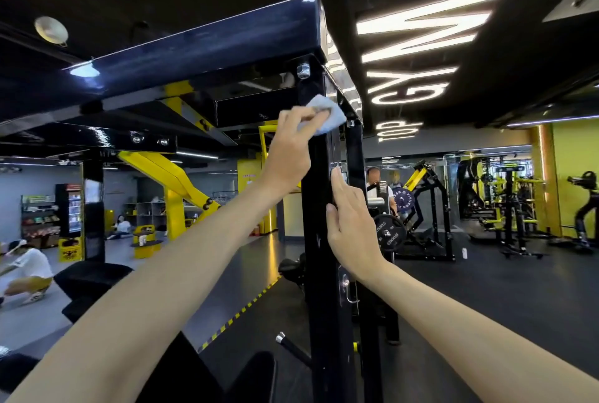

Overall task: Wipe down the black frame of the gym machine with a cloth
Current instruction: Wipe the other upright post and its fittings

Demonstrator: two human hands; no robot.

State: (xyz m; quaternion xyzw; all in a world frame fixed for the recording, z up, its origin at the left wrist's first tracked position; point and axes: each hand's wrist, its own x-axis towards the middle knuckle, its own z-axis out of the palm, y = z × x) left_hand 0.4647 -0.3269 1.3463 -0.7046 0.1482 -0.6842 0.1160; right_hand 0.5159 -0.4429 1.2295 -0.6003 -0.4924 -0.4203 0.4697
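Single wide-angle head view, facing forward and slightly upward, close to the frame (319,240) at arm's reach, gym floor (486,299) behind.

Cloth (324,114): pale blue, crumpled, pinched by the left hand (291,143). Frame (319,240): glossy black upright, touched by it just beyond the grip.

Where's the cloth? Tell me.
Head view, upper centre: the left hand holds the cloth against the black post, just under the top beam.
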